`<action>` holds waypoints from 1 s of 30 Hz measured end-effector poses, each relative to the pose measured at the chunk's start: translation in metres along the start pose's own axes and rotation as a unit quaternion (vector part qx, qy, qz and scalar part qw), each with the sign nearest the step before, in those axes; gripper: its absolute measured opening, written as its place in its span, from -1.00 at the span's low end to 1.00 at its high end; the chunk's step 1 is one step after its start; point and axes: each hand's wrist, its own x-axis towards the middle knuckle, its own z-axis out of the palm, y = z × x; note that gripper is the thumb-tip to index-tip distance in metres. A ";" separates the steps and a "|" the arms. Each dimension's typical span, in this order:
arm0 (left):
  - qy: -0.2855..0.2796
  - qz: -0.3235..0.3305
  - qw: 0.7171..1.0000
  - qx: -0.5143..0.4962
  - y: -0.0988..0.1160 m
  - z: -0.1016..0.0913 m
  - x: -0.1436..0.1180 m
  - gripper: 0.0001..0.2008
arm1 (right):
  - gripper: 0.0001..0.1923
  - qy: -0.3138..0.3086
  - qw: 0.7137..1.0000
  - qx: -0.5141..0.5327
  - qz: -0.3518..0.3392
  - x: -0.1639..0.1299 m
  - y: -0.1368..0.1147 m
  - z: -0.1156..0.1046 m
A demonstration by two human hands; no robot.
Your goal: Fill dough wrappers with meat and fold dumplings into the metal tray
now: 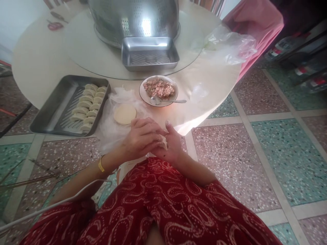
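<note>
My left hand (141,137) and my right hand (172,144) are pressed together over my lap at the table's near edge, both closed on a pale dumpling (163,141) that shows only as a sliver between the fingers. Just beyond them lies a stack of round dough wrappers (125,114) on clear plastic. A white bowl of minced filling (158,89) with a metal spoon (167,100) stands behind the wrappers. To the left, a metal tray (55,109) holds several folded dumplings (88,105) in rows.
An empty metal tray (149,53) and a large steel colander (135,20) sit on a glass turntable (87,51) at the table's middle. A crumpled plastic bag (230,46) lies right, near a pink-draped chair (255,23). Terrazzo floor spreads to the right.
</note>
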 end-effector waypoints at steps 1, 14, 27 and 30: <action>0.002 -0.015 1.000 0.008 0.002 0.000 0.000 -0.94 | -0.40 0.001 1.000 -0.003 -0.009 0.000 0.000 0.000; 0.049 -0.118 0.987 0.101 0.026 0.002 -0.017 -0.94 | -0.38 0.013 0.989 -0.129 -0.066 0.003 0.004 -0.004; 0.038 -0.115 0.990 0.068 0.025 0.000 -0.016 -0.97 | -0.39 0.010 0.989 -0.132 -0.062 0.002 0.005 -0.005; 0.026 -0.099 0.992 0.075 0.025 0.001 -0.014 -0.97 | -0.38 0.028 0.990 -0.129 -0.055 0.002 0.006 -0.004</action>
